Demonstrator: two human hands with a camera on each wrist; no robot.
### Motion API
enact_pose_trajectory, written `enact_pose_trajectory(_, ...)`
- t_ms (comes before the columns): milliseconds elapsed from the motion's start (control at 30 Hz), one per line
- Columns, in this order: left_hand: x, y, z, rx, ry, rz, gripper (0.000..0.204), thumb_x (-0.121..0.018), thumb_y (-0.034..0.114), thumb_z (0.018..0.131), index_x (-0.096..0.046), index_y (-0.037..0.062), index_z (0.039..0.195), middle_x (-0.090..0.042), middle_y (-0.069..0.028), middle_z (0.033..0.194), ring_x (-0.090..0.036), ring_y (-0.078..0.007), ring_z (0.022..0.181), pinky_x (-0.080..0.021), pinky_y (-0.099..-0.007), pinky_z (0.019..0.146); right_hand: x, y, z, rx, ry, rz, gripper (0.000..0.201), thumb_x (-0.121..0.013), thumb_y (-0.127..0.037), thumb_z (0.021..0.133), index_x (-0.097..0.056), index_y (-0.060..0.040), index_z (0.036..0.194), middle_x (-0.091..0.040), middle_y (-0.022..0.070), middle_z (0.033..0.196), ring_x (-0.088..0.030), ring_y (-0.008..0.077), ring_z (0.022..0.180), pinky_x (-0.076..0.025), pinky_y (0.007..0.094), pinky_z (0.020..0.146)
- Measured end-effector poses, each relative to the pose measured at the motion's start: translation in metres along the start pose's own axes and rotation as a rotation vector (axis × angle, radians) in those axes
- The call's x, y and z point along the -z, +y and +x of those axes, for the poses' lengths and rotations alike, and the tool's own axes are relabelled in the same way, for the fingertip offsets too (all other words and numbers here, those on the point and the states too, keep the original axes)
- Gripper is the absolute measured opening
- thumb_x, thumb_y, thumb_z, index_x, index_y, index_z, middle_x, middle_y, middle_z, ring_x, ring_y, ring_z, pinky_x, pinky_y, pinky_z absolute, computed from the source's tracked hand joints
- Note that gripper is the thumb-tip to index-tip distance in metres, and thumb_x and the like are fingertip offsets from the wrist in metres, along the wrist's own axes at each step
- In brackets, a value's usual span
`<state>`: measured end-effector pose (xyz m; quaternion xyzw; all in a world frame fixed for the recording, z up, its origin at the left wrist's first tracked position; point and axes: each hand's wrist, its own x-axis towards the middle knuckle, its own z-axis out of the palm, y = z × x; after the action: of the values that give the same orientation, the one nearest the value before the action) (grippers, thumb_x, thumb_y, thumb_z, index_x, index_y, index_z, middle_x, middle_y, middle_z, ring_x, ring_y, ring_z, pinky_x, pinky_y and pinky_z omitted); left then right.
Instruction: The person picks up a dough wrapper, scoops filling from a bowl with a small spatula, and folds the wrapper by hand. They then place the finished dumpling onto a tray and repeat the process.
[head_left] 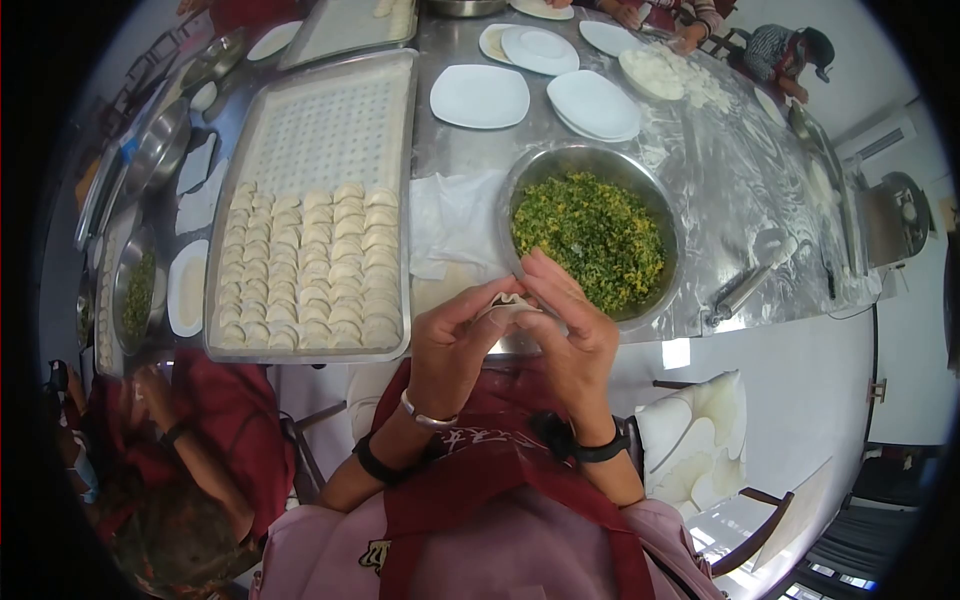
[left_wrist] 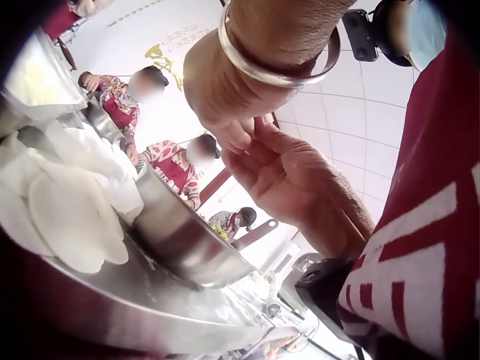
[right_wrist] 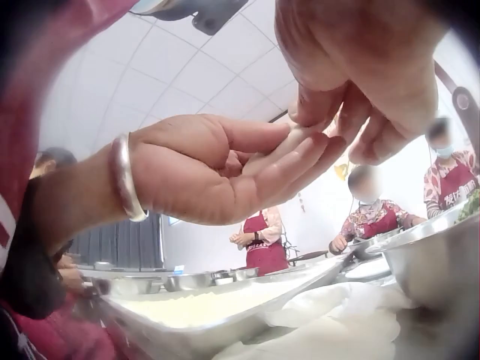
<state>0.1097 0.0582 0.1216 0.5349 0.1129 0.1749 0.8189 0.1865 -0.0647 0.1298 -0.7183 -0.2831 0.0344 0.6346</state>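
Observation:
Just in front of the apron, my left hand (head_left: 448, 345) and right hand (head_left: 578, 335) meet at the fingertips. Between them they pinch a dumpling (head_left: 508, 300) whose pale dough edge and a bit of dark filling show; the fingers hide most of it. A metal bowl (head_left: 672, 225) of chopped green and yellow filling (head_left: 590, 235) stands right beyond the right hand. To the left, a metal tray (head_left: 408, 130) carries rows of finished dumplings (head_left: 310, 265). In the right wrist view the left hand (right_wrist: 202, 169) has its fingers bent toward the right hand (right_wrist: 360, 67).
A stack of round dough wrappers (left_wrist: 75, 210) lies by the bowl on a white cloth (head_left: 455, 220). White plates (head_left: 480, 97) stand farther back. A rolling-pin-like tool (head_left: 750, 285) lies on the floury table (head_left: 720, 180) at right. Another person (head_left: 190, 450) works close at left.

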Motion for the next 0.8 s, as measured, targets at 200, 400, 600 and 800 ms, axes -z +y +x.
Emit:
enact_pose_trajectory(200, 0.003, 0.0, -0.001, 0.015, -0.032, 0.104, 0.033, -0.058, 0.006, 0.095, -0.059, -0.0087, 0.125, -0.068, -0.0144, 0.113, -0.066, -0.0164, 0.102, -0.056, -0.027, 0.087, -0.002, 0.0, 0.0, 0.051, -0.023, -0.047, 0.022, -0.073, 0.002, 0.078, -0.073, -0.0012, 0.1, -0.069, 0.0161, 0.118, -0.056, 0.0326, 0.126, -0.045, 0.0403, 0.103)
enact_pose_trajectory(400, 0.011, 0.014, 0.003, 0.042, -0.165, 0.381, 0.034, -0.058, 0.004, 0.093, -0.06, -0.0068, 0.125, -0.068, -0.0114, 0.113, -0.065, -0.0129, 0.098, -0.053, -0.0258, 0.085, 0.002, 0.006, 0.001, 0.154, -0.089, -0.154, 0.019, -0.074, 0.001, 0.076, -0.072, -0.0014, 0.095, -0.069, 0.0165, 0.118, -0.056, 0.0347, 0.126, -0.046, 0.0408, 0.102)
enact_pose_trajectory(600, 0.024, 0.004, 0.006, -0.018, -0.182, 0.39, 0.044, -0.057, 0.001, 0.092, -0.053, -0.0035, 0.136, -0.065, -0.0123, 0.121, -0.063, -0.0138, 0.104, -0.052, -0.026, 0.087, 0.007, -0.002, 0.003, 0.129, -0.18, -0.235, 0.039, -0.074, 0.001, 0.075, -0.071, -0.0064, 0.113, -0.064, 0.0151, 0.128, -0.052, 0.0352, 0.13, -0.045, 0.0413, 0.104)
enact_pose_trajectory(800, 0.023, 0.012, 0.005, 0.008, -0.229, 0.328, 0.053, -0.056, -0.001, 0.092, -0.045, -0.0019, 0.143, -0.059, -0.0156, 0.131, -0.057, -0.0164, 0.119, -0.053, -0.0276, 0.087, 0.006, -0.006, 0.005, 0.09, -0.193, -0.176, 0.047, -0.075, 0.0, 0.074, -0.069, -0.0069, 0.12, -0.062, 0.0134, 0.133, -0.05, 0.0339, 0.132, -0.043, 0.0415, 0.107)
